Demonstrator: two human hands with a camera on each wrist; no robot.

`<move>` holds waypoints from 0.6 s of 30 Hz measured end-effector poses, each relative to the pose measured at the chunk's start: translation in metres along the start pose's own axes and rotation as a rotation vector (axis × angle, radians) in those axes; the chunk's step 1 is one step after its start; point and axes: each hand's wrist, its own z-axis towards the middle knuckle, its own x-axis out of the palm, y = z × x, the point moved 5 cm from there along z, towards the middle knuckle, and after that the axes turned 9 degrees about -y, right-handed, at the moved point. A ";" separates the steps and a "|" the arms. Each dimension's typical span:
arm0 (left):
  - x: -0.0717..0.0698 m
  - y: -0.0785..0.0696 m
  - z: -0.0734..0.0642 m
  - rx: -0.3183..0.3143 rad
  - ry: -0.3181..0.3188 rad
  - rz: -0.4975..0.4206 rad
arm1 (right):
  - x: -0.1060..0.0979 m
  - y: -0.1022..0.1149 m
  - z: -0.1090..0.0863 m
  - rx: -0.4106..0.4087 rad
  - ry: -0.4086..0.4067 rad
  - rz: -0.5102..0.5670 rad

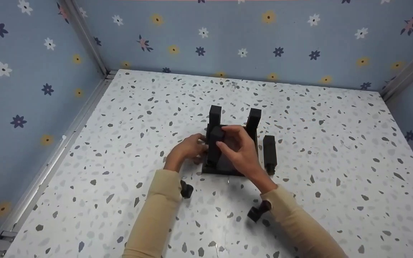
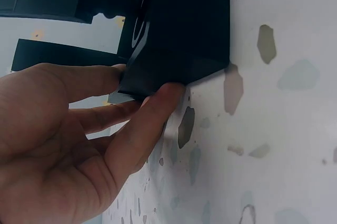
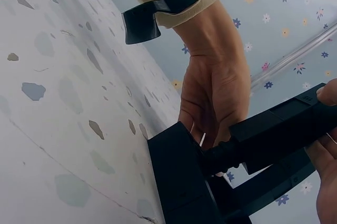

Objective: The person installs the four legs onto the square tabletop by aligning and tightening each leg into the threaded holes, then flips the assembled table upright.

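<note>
We see the speckled table (image 1: pixel 328 154), and on it a black base (image 1: pixel 224 171). At the base's left side, the left hand (image 1: pixel 189 147) pinches its edge between thumb and fingers. Over the base, the right hand (image 1: pixel 243 152) pinches the held leg (image 1: pixel 215 148), upright at the base's near left corner. Two other legs (image 1: pixel 215 114) stand at its far corners; a loose leg (image 1: pixel 270 152) lies just right of it. Between held leg and base we notice a screw thread (image 3: pixel 220 157).

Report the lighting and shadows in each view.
Head: bright table, soft shadow beside the right sleeve; left wrist: black base so dark its face looks nearly featureless; right wrist: held leg also dark, though its screw thread shows.
</note>
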 end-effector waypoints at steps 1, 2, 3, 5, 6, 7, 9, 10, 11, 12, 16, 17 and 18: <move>0.000 0.000 0.000 0.003 -0.002 0.007 | 0.001 0.000 0.000 0.000 0.004 0.000; 0.000 0.000 -0.001 0.006 -0.004 0.010 | 0.001 0.000 0.000 0.000 0.008 0.000; 0.000 0.000 -0.001 0.010 -0.006 0.013 | 0.002 -0.001 -0.001 0.000 0.012 0.002; 0.000 0.000 -0.001 0.022 -0.007 0.010 | 0.003 -0.002 -0.001 0.003 0.020 0.011; 0.000 -0.001 -0.001 0.028 -0.006 0.011 | 0.004 -0.002 -0.002 -0.001 0.024 0.012; 0.000 -0.001 -0.001 0.034 -0.007 0.009 | 0.005 -0.002 -0.002 -0.006 0.028 0.012; 0.000 -0.001 -0.001 0.034 -0.011 0.022 | 0.006 -0.002 -0.003 -0.023 0.037 0.010; -0.001 -0.001 0.000 0.033 -0.015 0.034 | 0.006 -0.003 -0.004 -0.034 0.042 0.007; -0.001 -0.001 0.000 0.030 -0.020 0.046 | 0.007 -0.003 -0.004 -0.048 0.050 0.004; -0.001 -0.001 0.000 0.028 -0.024 0.058 | 0.007 -0.003 -0.004 -0.063 0.058 0.001; -0.002 0.000 0.001 0.024 -0.033 0.085 | 0.009 -0.002 -0.005 -0.119 0.085 -0.001; -0.002 0.000 0.001 0.025 -0.034 0.086 | 0.010 -0.001 -0.005 -0.133 0.090 0.000; -0.003 0.000 0.001 0.029 -0.034 0.087 | 0.010 0.000 -0.006 -0.144 0.093 0.000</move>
